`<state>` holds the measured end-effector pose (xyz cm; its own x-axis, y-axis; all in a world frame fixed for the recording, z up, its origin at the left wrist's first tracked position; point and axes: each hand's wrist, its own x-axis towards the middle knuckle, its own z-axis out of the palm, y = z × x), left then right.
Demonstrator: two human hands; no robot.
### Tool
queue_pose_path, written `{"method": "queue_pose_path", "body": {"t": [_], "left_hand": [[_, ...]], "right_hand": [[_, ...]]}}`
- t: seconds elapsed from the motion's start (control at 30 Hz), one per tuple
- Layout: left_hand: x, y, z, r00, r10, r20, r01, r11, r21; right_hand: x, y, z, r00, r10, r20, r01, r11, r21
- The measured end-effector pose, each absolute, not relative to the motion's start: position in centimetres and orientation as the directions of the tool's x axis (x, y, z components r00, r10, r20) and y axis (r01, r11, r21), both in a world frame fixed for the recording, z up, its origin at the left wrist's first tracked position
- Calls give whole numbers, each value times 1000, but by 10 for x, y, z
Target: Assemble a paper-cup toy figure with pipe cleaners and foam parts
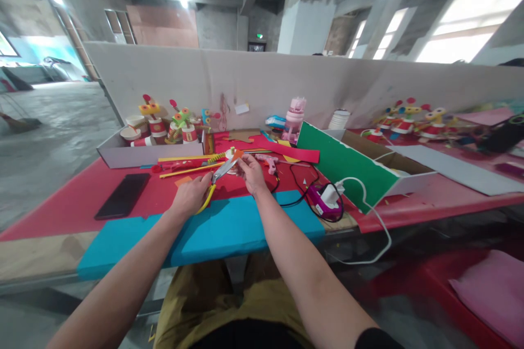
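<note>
You appear to be at the trimming step: your left hand is wrapped around the yellow-handled scissors, while your right hand pinches a small orange piece right at the blade tips. Your hands are close together but apart, and that orange piece sits above the red surface, beyond the blue sheet. Whether the blades are already biting into it, you can't tell from here. The next move seems to call for a steady pinch, with your right fingertips clear of the cutting line.
</note>
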<state>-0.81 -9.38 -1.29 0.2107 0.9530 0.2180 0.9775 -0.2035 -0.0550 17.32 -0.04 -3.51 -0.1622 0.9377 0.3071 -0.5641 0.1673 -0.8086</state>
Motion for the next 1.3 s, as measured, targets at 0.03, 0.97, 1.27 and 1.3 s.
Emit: {"method": "queue_pose_path", "body": {"t": [0.03, 0.97, 1.27, 1.3], "left_hand": [[-8, -94, -13, 213, 952, 219, 977, -206, -54], [-9, -94, -13, 197, 959, 202, 980, -190, -54], [-10, -94, -14, 195, 958, 212, 981, -191, -39], [-11, -94, -14, 196, 957, 213, 981, -192, -42]], "right_hand": [[173, -1, -35, -162, 939, 305, -565, 165, -809], [173, 3, -40, -150, 941, 304, -524, 185, -831], [173, 0, -36, -145, 946, 291, -527, 175, -832], [173, 0, -36, -146, 946, 288, -530, 171, -831]]}}
